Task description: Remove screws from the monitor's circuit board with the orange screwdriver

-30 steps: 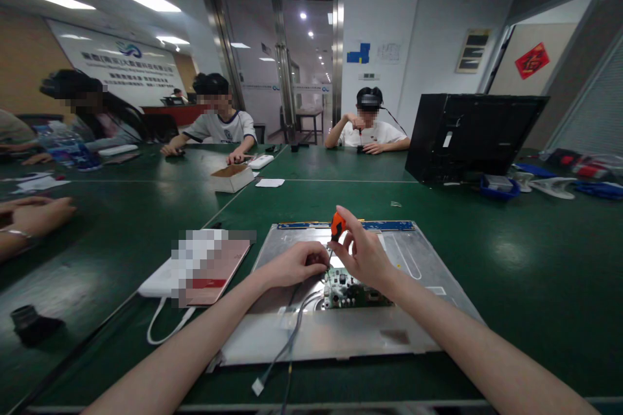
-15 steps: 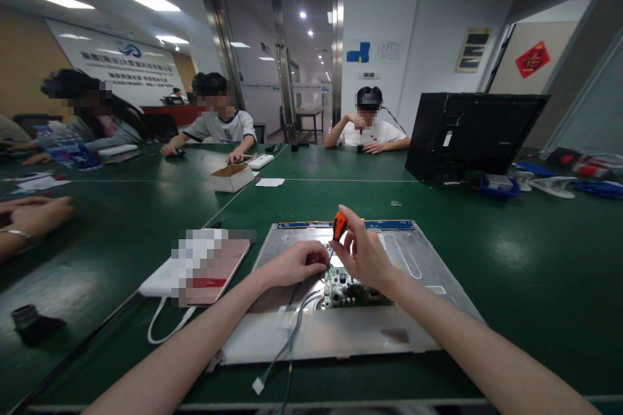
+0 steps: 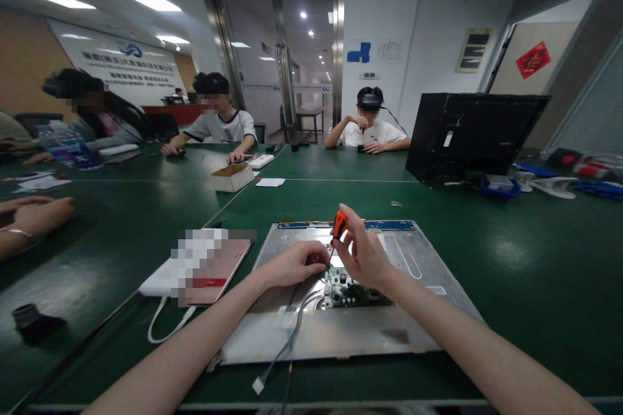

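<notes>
My right hand [image 3: 363, 253] is closed round the orange and black handle of a screwdriver [image 3: 340, 225]. Its thin shaft points down to the upper left corner of a green circuit board [image 3: 346, 290]. Close beside the tip is my left hand [image 3: 307, 261], its fingers curled together at the board's edge; whatever they pinch is hidden. The board sits on a flat silver metal panel [image 3: 341, 340] with a blue strip along its far edge. Grey cables [image 3: 294, 335] run from near the board over the panel's front edge, one ending in a white connector [image 3: 258, 386].
Left of the panel lie a white power bank [image 3: 163, 275] with a cable and a pinkish phone-like slab [image 3: 228, 266]. A black monitor housing [image 3: 472, 136] stands at the back right, a small open box [image 3: 232, 177] farther back. Other people sit round the green table [image 3: 545, 259].
The screwdriver handle has turned slightly and leans a little more to the right in my right hand. My left hand stays at the board's edge.
</notes>
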`<state>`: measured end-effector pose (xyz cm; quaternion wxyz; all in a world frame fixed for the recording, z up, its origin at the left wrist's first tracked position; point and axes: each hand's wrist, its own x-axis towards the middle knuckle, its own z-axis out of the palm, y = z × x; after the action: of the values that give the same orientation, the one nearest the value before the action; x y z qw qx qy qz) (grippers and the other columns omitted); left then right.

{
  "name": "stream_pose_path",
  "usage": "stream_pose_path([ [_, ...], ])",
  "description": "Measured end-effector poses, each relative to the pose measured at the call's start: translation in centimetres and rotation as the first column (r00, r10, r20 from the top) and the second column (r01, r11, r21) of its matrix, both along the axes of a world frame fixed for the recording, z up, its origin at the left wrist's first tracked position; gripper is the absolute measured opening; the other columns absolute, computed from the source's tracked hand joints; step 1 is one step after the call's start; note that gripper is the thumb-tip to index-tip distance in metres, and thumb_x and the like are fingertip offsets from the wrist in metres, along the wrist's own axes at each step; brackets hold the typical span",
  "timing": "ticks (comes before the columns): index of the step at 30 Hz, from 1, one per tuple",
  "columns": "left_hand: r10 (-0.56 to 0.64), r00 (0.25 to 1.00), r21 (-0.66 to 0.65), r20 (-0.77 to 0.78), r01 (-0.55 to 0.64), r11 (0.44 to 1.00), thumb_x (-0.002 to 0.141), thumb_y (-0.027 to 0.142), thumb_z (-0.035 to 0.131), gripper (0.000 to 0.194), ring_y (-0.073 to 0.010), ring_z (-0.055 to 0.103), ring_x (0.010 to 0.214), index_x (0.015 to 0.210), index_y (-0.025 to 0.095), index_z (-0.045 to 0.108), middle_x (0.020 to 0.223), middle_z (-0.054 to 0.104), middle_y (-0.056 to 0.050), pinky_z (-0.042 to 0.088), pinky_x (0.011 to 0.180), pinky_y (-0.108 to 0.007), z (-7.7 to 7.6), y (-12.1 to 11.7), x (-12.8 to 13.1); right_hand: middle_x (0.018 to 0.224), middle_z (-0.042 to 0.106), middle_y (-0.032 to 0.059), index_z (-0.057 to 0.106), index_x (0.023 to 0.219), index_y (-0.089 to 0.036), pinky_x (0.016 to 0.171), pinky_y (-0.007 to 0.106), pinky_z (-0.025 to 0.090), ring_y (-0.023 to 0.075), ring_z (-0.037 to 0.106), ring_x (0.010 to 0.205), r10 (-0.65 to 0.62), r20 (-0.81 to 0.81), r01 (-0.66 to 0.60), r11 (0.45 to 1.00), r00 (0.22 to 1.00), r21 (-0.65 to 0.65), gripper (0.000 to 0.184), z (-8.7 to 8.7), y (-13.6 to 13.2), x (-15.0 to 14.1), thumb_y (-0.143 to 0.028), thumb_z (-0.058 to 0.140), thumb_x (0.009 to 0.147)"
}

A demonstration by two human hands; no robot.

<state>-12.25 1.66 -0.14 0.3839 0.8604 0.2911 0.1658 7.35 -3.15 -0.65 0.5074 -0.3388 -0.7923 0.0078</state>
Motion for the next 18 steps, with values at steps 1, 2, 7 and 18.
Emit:
stream_pose_path([
  [1,0.002,1.000,0.003,-0.002,-0.002,1.000,0.082,0.025,0.062,0.008,-0.0148,0.053,0.068,0.080,0.017,0.062,0.075,0.060,0.001,0.044,0.067,-0.026,0.02,0.00,0.00,0.074,0.061,-0.0029,0.014,0.154,-0.022,0.043,0.020,0.035,0.0086,0.049,0.044,-0.006,-0.003,0.006,1.000,1.000,0.010,0.066,0.01,0.00,-0.03,-0.019,0.046,0.096],
  [2,0.001,1.000,0.006,-0.004,-0.001,1.000,0.082,0.025,0.062,0.008,-0.0150,0.053,0.068,0.081,0.017,0.062,0.075,0.061,0.000,0.044,0.067,-0.026,0.04,-0.01,-0.01,0.073,0.060,-0.0035,0.015,0.154,-0.022,0.043,0.020,0.034,0.0087,0.049,0.044,-0.012,-0.004,0.012,1.000,1.000,0.021,0.066,0.00,0.02,-0.06,-0.019,0.046,0.097],
  [7,-0.010,1.000,0.015,-0.008,0.010,1.000,0.083,0.022,0.060,0.007,-0.0157,0.055,0.070,0.088,0.017,0.064,0.077,0.062,0.000,0.045,0.068,-0.026,0.01,0.00,-0.07,0.064,0.050,-0.0085,0.015,0.154,-0.022,0.043,0.020,0.033,0.0094,0.048,0.044,-0.029,-0.013,0.030,0.997,0.999,0.070,0.067,-0.24,0.22,-0.09,-0.027,0.051,0.097],
  [18,-0.007,1.000,0.005,-0.006,0.007,1.000,0.082,0.019,0.060,0.005,-0.0150,0.054,0.068,0.084,0.016,0.063,0.076,0.061,0.000,0.043,0.066,-0.025,-0.18,0.14,-0.10,0.073,0.060,-0.0031,0.014,0.155,-0.022,0.041,0.019,0.033,0.0079,0.046,0.042,0.025,-0.015,-0.025,1.000,1.000,0.018,0.065,0.38,-0.31,-0.24,-0.021,0.043,0.097],
])
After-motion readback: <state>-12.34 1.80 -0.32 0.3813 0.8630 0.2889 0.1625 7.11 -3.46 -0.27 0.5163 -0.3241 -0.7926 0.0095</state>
